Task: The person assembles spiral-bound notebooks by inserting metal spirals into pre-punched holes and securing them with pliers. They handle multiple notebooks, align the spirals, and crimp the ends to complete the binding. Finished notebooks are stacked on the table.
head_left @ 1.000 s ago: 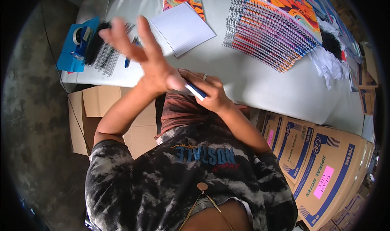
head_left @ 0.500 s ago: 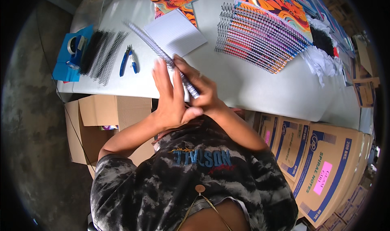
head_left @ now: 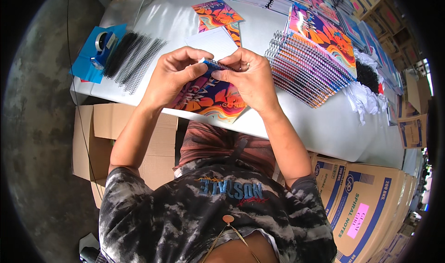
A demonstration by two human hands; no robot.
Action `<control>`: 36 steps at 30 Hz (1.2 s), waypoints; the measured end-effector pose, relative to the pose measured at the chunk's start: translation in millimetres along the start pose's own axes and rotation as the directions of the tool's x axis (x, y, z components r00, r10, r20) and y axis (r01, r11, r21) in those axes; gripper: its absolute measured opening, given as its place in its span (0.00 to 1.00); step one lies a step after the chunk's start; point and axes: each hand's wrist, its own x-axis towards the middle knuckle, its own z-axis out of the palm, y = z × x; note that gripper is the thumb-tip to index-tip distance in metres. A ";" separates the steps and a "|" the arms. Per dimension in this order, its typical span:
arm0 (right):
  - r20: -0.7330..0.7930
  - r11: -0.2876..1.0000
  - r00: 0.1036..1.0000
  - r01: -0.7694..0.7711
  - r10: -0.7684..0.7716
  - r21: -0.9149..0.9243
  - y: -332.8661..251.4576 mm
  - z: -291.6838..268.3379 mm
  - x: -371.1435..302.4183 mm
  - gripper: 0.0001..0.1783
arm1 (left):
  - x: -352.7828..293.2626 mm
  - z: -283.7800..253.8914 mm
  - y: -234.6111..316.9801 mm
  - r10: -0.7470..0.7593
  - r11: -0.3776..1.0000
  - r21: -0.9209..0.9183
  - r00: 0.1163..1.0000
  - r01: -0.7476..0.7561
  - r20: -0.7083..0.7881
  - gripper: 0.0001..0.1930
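Observation:
A spiral notebook point(head_left: 217, 98) with a bright floral cover is tilted between my hands above the table's front edge. My left hand point(head_left: 169, 80) pinches its upper left corner between thumb and fingers. Close beside it, my right hand point(head_left: 255, 80) is closed on the upper edge, thumb on the cover, where a short stretch of wire coil shows. The fingers hide most of that bound edge. Just beyond my fingertips lies a ruled paper block point(head_left: 211, 40), with loose floral covers point(head_left: 217, 13) behind it.
Loose spiral coils point(head_left: 134, 61) and a blue tape dispenser point(head_left: 103, 50) lie on the left. A fanned stack of spiral notebooks point(head_left: 310, 73) stands right, beside crumpled paper point(head_left: 364, 94). An open carton point(head_left: 85, 142) sits below left; closed cartons point(head_left: 366, 207) stand below right.
The notebook has turned from edge-on to showing its cover. My left hand has gone from flat fingers to a pinch, and both hands have moved farther out. The pliers no longer show.

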 end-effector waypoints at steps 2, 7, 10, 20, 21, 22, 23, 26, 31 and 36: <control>-0.045 1.000 0.999 -0.019 0.019 0.008 0.1 4.0 -2.5 0.10 | 7.4 -6.2 0.0 0.027 0.997 0.063 0.994 -0.034 0.103 0.07; -0.176 0.938 0.967 0.117 -0.182 -0.326 -7.0 16.7 -12.8 0.12 | 19.2 -5.7 11.3 0.034 0.968 0.241 0.985 -0.075 0.170 0.05; -0.264 0.899 0.919 0.172 -0.294 -0.403 -22.8 -1.0 -12.6 0.11 | 26.2 16.6 31.8 0.136 0.767 0.620 0.986 -0.165 0.095 0.13; -0.584 0.622 0.216 0.249 -0.783 -0.742 -82.4 -151.9 -8.8 0.19 | 133.3 137.0 30.5 0.619 0.708 0.561 0.760 -0.429 -0.200 0.20; -0.549 0.559 0.271 -0.047 -0.791 -0.828 -72.5 -171.6 -16.7 0.17 | 145.6 139.4 15.7 0.586 0.597 0.737 0.800 -0.317 -0.130 0.18; -0.529 0.428 0.329 -0.332 -0.783 -0.840 -61.5 -187.3 -23.4 0.16 | 150.2 140.1 -6.1 0.598 0.489 0.824 0.798 -0.286 -0.078 0.16; -0.584 0.542 0.381 -0.222 -0.717 -0.810 -47.8 -199.4 -24.0 0.20 | 154.4 139.4 -30.6 0.603 0.373 0.893 0.797 -0.253 -0.027 0.14; -0.599 0.686 0.421 0.080 -0.681 -0.724 -32.3 -208.2 -15.5 0.20 | 165.3 147.4 -64.9 0.698 0.628 0.676 0.664 -0.386 -0.269 0.11; -0.652 0.651 0.144 -0.066 -0.744 -0.757 -29.8 -196.6 -0.3 0.18 | 176.0 156.5 -82.0 0.737 0.675 0.531 0.505 -0.512 -0.450 0.17; -0.577 0.579 0.126 -0.027 -0.807 -0.815 -25.4 -197.8 -4.3 0.14 | 167.9 140.4 -70.9 0.619 0.769 0.461 0.697 -0.443 -0.362 0.11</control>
